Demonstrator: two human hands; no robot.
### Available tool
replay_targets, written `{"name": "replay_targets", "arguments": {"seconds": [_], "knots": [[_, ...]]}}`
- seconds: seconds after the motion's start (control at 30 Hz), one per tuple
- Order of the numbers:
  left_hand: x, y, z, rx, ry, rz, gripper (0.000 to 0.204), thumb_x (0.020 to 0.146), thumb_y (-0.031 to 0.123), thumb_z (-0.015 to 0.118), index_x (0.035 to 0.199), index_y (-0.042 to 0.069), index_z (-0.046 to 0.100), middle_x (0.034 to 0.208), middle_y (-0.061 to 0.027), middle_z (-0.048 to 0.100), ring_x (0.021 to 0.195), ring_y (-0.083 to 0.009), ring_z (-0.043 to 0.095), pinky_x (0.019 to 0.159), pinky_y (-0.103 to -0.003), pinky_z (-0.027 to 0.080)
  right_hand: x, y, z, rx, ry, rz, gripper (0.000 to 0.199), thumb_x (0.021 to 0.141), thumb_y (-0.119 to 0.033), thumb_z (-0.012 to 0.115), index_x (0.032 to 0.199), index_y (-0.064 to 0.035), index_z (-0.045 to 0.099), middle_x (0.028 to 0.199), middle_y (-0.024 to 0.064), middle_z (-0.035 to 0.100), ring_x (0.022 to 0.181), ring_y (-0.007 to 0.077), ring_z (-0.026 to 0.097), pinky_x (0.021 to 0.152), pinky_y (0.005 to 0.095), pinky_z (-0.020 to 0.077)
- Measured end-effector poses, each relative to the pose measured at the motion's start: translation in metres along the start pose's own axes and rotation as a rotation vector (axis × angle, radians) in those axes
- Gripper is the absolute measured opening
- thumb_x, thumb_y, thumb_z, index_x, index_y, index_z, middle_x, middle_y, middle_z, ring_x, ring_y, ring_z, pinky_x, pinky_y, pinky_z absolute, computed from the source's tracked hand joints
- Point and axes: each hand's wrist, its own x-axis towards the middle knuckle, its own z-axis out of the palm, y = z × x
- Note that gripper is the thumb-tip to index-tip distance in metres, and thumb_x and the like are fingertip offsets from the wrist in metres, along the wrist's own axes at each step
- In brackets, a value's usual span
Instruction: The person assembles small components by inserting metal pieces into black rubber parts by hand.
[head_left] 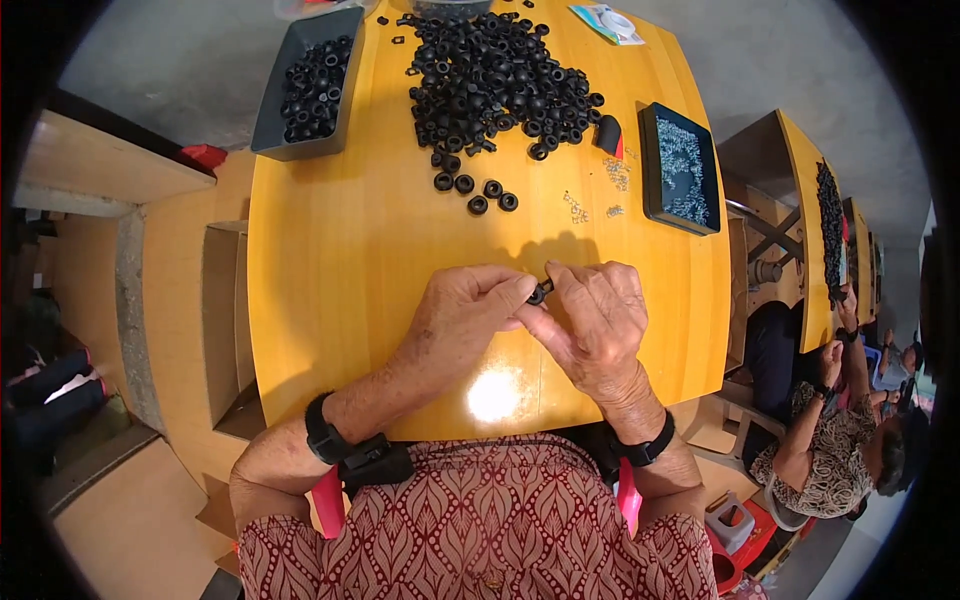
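Observation:
My left hand [462,322] and my right hand [594,322] meet over the middle of the yellow wooden table [340,260]. Between their fingertips they pinch one small black ring-shaped part [540,292]. A big heap of the same black rings [500,75] lies at the far side of the table, with a few loose ones [475,190] nearer me. Small silvery metal pieces [577,208] are scattered to the right of those.
A dark grey bin [268,120] with black rings sits at the far left edge. A black tray [650,160] of silvery pieces stands at the right. Another person [840,440] works at a neighbouring yellow table [808,230] on the right. A wooden shelf box [220,330] stands left of my table.

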Motion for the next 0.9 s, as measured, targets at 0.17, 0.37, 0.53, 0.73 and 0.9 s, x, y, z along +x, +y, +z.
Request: {"name": "replay_targets", "arguments": {"seconds": [0.17,0.37,0.53,0.73,0.9], "knots": [[0.001,-0.001,-0.003,-0.050,-0.054,-0.051,0.031,0.098,0.027,0.058,0.101,-0.003,0.067,0.090,-0.0033,0.066,0.085,-0.0075,0.062,0.082,-0.025,0.053,-0.003,0.003,0.002,0.038,0.046,-0.030,0.039,0.066,-0.018,0.084,0.096,0.0012,0.067,0.076,0.0051,0.058,0.068,0.0218,0.054,0.065,0.0348,0.0426],[0.000,0.000,-0.002,-0.041,-0.056,-0.053,0.034,0.098,0.028,0.056,0.100,-0.004,0.068,0.082,-0.0008,0.062,0.080,-0.0065,0.058,0.077,-0.025,0.053,-0.005,0.001,0.000,0.061,0.017,-0.030,0.038,0.065,-0.012,0.085,0.096,0.0013,0.067,0.073,0.0058,0.061,0.067,0.0226,0.056,0.064,0.0346,0.0446],[0.000,0.003,-0.005,-0.013,-0.150,-0.118,0.036,0.100,0.032,0.054,0.107,-0.001,0.067,0.095,-0.0034,0.067,0.090,-0.0090,0.063,0.085,-0.027,0.053,-0.012,0.002,0.006,0.073,0.088,-0.010,0.035,0.066,-0.015,0.085,0.090,0.0011,0.066,0.071,0.0047,0.058,0.063,0.0219,0.053,0.060,0.0341,0.0430],[0.003,0.006,0.001,-0.150,-0.069,-0.006,0.038,0.102,0.034,0.050,0.116,0.001,0.061,0.106,-0.0063,0.064,0.102,-0.0118,0.060,0.091,-0.028,0.049,-0.004,-0.003,-0.002,0.098,0.126,0.004,0.034,0.065,-0.010,0.085,0.091,-0.0008,0.066,0.071,0.0048,0.060,0.063,0.0224,0.055,0.060,0.0332,0.0444],[0.008,0.010,0.021,-0.207,-0.046,0.163,0.041,0.104,0.034,0.041,0.120,-0.001,0.057,0.114,-0.0087,0.061,0.109,-0.0154,0.056,0.099,-0.032,0.043,0.000,-0.008,-0.004,0.115,0.124,0.017,0.033,0.066,-0.007,0.084,0.093,-0.0019,0.065,0.071,0.0043,0.061,0.065,0.0225,0.056,0.063,0.0332,0.0460]]}}
